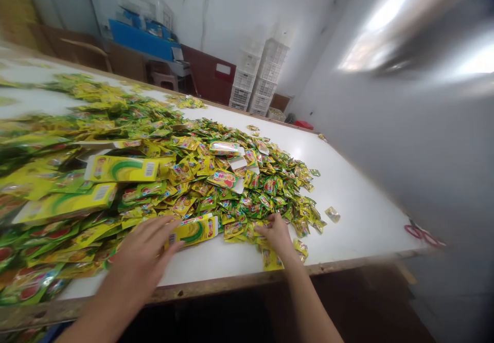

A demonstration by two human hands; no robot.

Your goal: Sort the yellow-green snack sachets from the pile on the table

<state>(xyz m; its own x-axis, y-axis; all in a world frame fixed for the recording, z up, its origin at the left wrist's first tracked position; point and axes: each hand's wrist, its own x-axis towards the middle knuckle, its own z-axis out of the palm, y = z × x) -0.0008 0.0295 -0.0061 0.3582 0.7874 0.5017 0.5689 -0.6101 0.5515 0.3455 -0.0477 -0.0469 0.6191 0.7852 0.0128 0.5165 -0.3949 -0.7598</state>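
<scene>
A yellow and green carton [198, 230] lies at the front of the heap, its white end flap open towards the right. My left hand [144, 248] holds its left end, thumb at the near side and fingers over the top. My right hand [277, 234] is in the near right edge of the pile, fingers curled in on a small yellow packet [261, 228], partly hidden. Around both hands spreads a big heap of small shiny yellow and green packets [208, 204]. More cartons of the same kind [123, 169] lie on the heap.
The white table [358, 219] has a wooden edge along the front. Red-handled scissors [422, 235] lie at the right corner. Stacked white crates [266, 75] and a blue box-like surface [142, 39] stand behind. Two opened cartons [227, 179] rest mid-heap.
</scene>
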